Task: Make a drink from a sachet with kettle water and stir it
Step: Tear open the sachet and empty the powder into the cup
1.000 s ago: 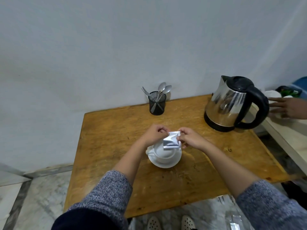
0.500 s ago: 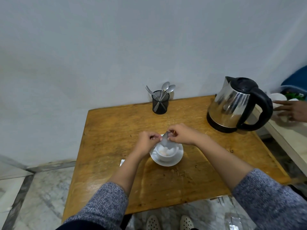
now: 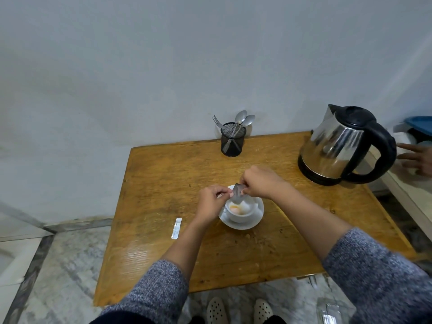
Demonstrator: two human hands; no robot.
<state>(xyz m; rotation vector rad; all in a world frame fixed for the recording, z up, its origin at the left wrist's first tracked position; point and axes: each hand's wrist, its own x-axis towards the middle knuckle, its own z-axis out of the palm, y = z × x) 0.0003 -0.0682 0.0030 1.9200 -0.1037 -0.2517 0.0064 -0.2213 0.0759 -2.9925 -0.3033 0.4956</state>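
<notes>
A white cup (image 3: 240,212) stands on a white saucer (image 3: 253,222) in the middle of the wooden table (image 3: 163,174), with pale and orange powder inside. Over the cup I hold a small silver sachet (image 3: 237,195) tipped mouth-down. My right hand (image 3: 259,181) pinches its upper end and my left hand (image 3: 211,198) pinches its left edge. A steel kettle (image 3: 339,146) with a black handle and lid sits at the table's back right. Spoons (image 3: 244,119) and a fork stand in a black mesh holder (image 3: 232,142) at the back.
A torn-off white sachet strip (image 3: 176,228) lies on the table left of the saucer. Another person's hand (image 3: 417,159) rests on a white ledge at the far right, behind the kettle. The table's left edge drops to a marble floor (image 3: 65,265).
The sachet went from flat between both hands to tipped over the cup, and powder now lies in the cup. The torn strip has appeared on the table at the left.
</notes>
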